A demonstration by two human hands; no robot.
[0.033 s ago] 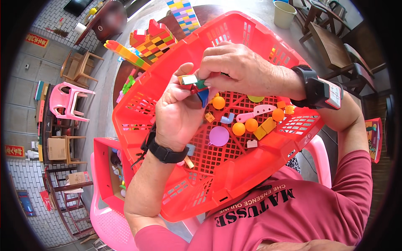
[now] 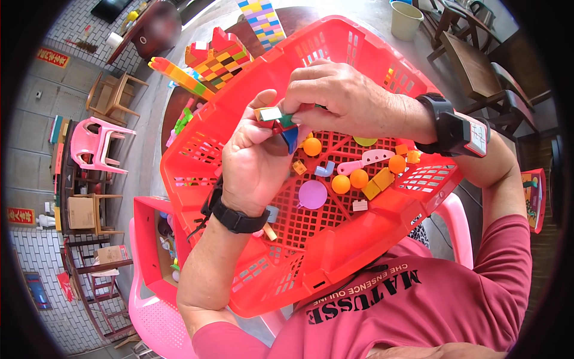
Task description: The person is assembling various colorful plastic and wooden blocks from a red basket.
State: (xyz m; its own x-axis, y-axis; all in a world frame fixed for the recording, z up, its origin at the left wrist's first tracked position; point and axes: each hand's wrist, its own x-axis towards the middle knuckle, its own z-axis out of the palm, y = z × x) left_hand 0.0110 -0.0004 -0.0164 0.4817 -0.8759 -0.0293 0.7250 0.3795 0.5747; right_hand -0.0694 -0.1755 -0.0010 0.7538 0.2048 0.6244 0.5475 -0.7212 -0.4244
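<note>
Above a red plastic basket, both my hands meet over a small cluster of toy building bricks. White, yellow, red, green and blue pieces show in it. My left hand, palm up, is closed round the cluster from below, thumb raised. From the right, my right hand pinches the green brick of the same cluster; its fingertips are partly hidden. A blue brick sticks out beneath, near the left palm. Under the hands in the basket lie orange balls, a purple round toy and a pink-handled toy knife.
Beyond the basket, built brick structures and a tall brick tower stand on a brown round table. A pink chair holding a red box of toys is at the left. A bucket stands far right.
</note>
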